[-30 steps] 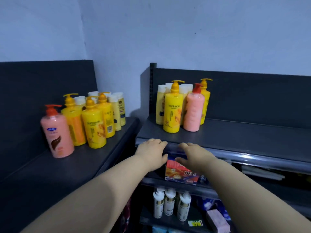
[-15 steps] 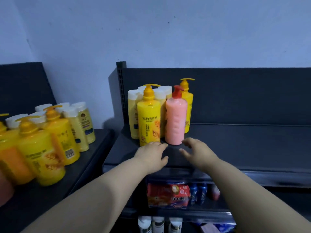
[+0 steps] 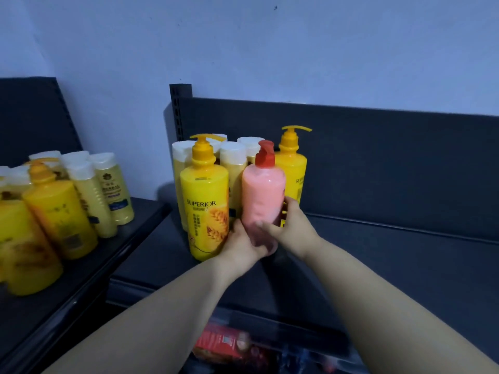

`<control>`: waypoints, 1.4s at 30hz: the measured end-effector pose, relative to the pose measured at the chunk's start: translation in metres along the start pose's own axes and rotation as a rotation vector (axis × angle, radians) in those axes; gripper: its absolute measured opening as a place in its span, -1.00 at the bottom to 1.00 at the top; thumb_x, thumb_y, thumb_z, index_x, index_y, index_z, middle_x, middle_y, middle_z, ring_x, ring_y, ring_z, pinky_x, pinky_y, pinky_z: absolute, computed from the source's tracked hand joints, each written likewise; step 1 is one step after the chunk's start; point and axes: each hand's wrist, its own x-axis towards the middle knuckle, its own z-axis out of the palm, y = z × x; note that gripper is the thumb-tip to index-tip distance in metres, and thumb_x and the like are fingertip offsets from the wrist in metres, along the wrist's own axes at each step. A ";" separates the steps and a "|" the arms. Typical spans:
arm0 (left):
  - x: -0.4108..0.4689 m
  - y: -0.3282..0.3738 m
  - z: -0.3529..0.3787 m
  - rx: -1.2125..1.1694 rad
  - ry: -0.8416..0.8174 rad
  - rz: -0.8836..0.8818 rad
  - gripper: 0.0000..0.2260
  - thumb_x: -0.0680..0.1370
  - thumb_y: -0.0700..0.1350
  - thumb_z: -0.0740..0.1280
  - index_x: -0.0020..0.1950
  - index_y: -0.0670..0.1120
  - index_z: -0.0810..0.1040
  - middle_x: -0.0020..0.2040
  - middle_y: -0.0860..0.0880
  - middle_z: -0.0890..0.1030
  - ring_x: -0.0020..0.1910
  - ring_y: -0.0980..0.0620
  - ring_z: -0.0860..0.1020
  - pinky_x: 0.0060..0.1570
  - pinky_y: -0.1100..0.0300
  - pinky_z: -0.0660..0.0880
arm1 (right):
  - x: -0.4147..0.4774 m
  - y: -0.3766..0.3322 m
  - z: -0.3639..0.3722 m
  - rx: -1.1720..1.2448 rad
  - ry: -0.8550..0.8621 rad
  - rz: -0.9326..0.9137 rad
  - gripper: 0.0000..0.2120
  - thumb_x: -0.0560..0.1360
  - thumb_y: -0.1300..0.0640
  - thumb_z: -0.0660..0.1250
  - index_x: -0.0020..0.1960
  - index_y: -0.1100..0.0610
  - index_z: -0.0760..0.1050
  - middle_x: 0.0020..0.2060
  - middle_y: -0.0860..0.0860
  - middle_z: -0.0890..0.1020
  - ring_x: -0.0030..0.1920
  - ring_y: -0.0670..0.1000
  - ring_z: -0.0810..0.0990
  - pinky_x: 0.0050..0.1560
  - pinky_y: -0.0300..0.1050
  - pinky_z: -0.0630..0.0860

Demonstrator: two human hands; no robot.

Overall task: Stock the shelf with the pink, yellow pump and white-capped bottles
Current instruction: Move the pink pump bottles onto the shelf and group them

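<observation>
While your left hand (image 3: 243, 245) curls round its base and your right hand (image 3: 291, 228) wraps its right side, the pink bottle (image 3: 263, 195) stands upright, long axis vertical, red pump topmost. It is at the left end of the shelf (image 3: 391, 265), just right of a yellow pump bottle (image 3: 204, 211).

base of the pink bottle (image 3: 263, 190) covered by my left hand (image 3: 244, 244) and right hand (image 3: 293, 228), white-capped bottles (image 3: 232, 157) mostly hidden behind the front yellow pump bottle (image 3: 204, 206), left-edge yellow bottles (image 3: 24, 252) blurred and cropped, red packet (image 3: 224, 344) under my arms too blurred to read
</observation>
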 end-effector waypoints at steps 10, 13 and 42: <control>-0.007 0.007 0.024 -0.017 0.197 -0.043 -0.31 0.27 -0.03 0.58 0.20 -0.23 0.27 0.16 -0.11 0.40 0.16 -0.07 0.47 -0.02 0.27 0.39 | 0.020 0.012 0.005 0.062 0.129 0.011 0.00 0.09 -0.25 0.60 0.34 0.16 0.26 0.20 0.05 0.36 0.26 0.06 0.42 0.24 0.05 0.46; -0.007 -0.004 0.014 -0.134 0.167 0.061 -0.35 0.26 -0.04 0.60 0.14 -0.10 0.26 0.15 -0.09 0.44 0.14 -0.05 0.50 0.12 0.11 0.49 | 0.024 0.028 -0.007 0.058 0.071 -0.064 0.02 -0.06 -0.49 0.49 0.22 0.10 0.42 0.09 0.05 0.52 0.12 0.03 0.55 0.09 0.07 0.56; -0.076 -0.004 -0.066 -0.291 -0.030 0.292 0.00 0.11 0.12 0.63 0.42 0.00 0.19 0.31 0.04 0.48 0.34 0.12 0.43 0.32 0.07 0.41 | -0.031 -0.045 -0.007 0.113 -0.032 -0.435 -0.17 0.03 -0.40 0.52 0.17 0.00 0.47 0.04 0.03 0.59 0.11 0.02 0.57 0.09 0.08 0.55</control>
